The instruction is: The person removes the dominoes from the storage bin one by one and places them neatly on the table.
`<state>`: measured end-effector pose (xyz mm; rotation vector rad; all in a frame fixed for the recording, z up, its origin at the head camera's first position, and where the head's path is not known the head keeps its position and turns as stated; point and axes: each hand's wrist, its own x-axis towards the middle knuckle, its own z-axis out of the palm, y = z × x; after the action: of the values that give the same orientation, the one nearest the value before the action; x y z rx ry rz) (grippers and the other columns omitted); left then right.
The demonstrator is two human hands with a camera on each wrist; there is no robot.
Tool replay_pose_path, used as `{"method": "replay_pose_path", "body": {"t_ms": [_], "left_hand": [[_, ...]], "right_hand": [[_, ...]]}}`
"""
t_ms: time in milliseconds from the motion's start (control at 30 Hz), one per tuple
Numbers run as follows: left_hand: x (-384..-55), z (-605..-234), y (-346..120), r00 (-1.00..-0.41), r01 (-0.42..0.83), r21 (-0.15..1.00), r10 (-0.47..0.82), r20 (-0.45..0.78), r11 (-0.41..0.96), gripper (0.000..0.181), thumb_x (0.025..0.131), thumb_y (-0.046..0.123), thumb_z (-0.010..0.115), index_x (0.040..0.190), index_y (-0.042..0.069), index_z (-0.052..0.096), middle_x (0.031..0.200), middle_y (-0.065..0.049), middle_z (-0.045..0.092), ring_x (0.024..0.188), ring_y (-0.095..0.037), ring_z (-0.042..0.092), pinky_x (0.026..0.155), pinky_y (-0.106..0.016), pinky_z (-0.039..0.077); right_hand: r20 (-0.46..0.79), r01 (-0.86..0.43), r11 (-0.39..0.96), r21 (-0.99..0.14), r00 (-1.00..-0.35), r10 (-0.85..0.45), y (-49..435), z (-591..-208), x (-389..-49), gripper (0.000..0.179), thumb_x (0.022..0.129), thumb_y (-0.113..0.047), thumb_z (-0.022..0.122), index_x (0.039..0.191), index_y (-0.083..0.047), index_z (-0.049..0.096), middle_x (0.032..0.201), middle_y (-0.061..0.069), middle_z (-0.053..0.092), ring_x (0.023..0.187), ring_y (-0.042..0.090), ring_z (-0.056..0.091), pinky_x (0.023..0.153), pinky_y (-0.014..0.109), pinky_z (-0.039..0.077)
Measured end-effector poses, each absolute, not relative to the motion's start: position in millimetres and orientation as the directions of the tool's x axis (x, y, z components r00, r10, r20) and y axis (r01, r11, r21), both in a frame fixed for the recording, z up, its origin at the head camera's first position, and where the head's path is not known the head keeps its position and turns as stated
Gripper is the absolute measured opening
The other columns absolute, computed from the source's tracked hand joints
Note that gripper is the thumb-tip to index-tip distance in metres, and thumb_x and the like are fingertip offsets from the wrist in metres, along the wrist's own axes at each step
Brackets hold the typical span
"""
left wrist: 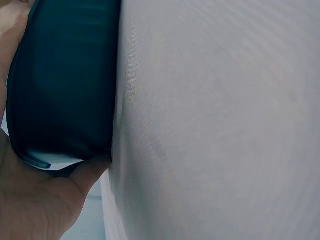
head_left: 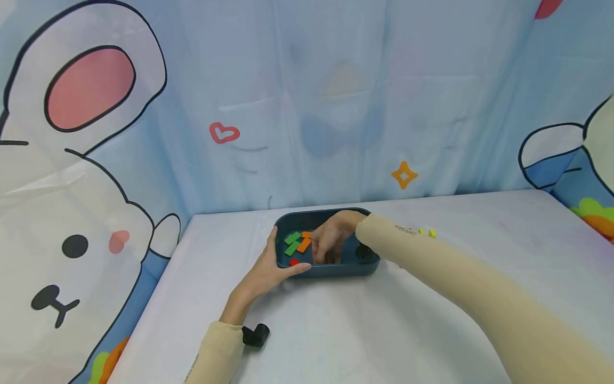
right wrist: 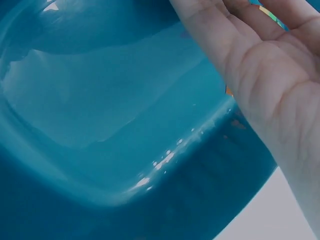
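Note:
A dark teal rectangular tub (head_left: 338, 271) stands on the white-covered table. My left hand (head_left: 267, 269) grips its left end, with the thumb along the front rim and the fingers around the far side; in the left wrist view that hand holds the tub wall (left wrist: 65, 85). Inside the tub, at the left, lie green blocks (head_left: 291, 248), orange blocks (head_left: 304, 245) and a red piece (head_left: 293, 262). My right hand (head_left: 331, 237) reaches down into the tub beside them. Its fingertips are hidden, so whether they pinch anything does not show. The glossy tub floor (right wrist: 125, 95) fills the right wrist view.
Small yellow pieces (head_left: 432, 233) lie on the table behind my right forearm, with a bit of red near them. A light blue curtain (head_left: 336, 106) with cartoon prints hangs along the table's back edge.

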<state>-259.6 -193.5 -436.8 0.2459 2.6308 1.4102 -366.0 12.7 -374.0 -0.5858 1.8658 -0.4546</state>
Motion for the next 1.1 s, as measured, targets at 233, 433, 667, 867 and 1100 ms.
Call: {"method": "replay_pose_path", "body": {"t_ms": [233,433,667,867,1100], "left_hand": [[-259,-436,-192,-0.979,0.059,0.829,0.193,-0.060,0.556,0.129,0.084,0.059,0.083,0.169,0.018,-0.004,0.172,-0.018,0.019,0.153,-0.039,0.030,0.119,-0.065,0.030],[-257,-434,-193,-0.982,0.054,0.823,0.181,-0.060,0.566,0.127,0.085,0.057,0.083,0.169,0.019,-0.004,0.173,-0.018,0.018,0.154,-0.039,0.028,0.120,-0.066,0.028],[-256,-434,-194,-0.981,0.065,0.818,0.188,-0.054,0.571,0.132,0.081,0.064,0.082,0.169,0.018,-0.004,0.173,-0.019,0.017,0.154,-0.041,0.027,0.120,-0.066,0.027],[-257,-435,-191,-0.980,0.066,0.827,0.191,-0.051,0.559,0.129,0.084,0.059,0.083,0.169,0.016,-0.004,0.173,-0.019,0.017,0.155,-0.040,0.027,0.121,-0.066,0.026],[-255,-436,-188,-0.979,0.069,0.823,0.196,-0.052,0.564,0.126,0.086,0.055,0.083,0.169,0.015,-0.003,0.172,-0.022,0.017,0.154,-0.043,0.028,0.119,-0.068,0.027]], "right_hand": [[-0.741,-0.176,0.794,-0.581,-0.288,-0.606,27,-364,-364,0.021,0.099,-0.013,0.066,0.113,-0.002,0.078,0.110,0.004,0.074,0.095,0.017,0.068,0.091,0.034,0.060],[-0.722,-0.171,0.773,-0.611,-0.281,-0.633,42,-357,-365,0.026,0.102,-0.016,0.068,0.119,0.001,0.076,0.115,0.007,0.074,0.104,0.021,0.070,0.098,0.039,0.058],[-0.700,-0.146,0.744,-0.652,-0.261,-0.665,57,-352,-363,0.022,0.101,-0.013,0.070,0.116,0.001,0.078,0.114,0.005,0.075,0.102,0.019,0.071,0.098,0.040,0.058],[-0.670,-0.170,0.726,-0.666,-0.290,-0.683,62,-347,-358,0.016,0.098,-0.006,0.073,0.112,0.000,0.079,0.104,0.003,0.076,0.095,0.015,0.070,0.096,0.039,0.059],[-0.667,-0.162,0.720,-0.675,-0.282,-0.690,69,-346,-354,0.019,0.096,-0.003,0.075,0.114,0.000,0.078,0.102,0.002,0.077,0.094,0.014,0.069,0.097,0.038,0.058]]}}
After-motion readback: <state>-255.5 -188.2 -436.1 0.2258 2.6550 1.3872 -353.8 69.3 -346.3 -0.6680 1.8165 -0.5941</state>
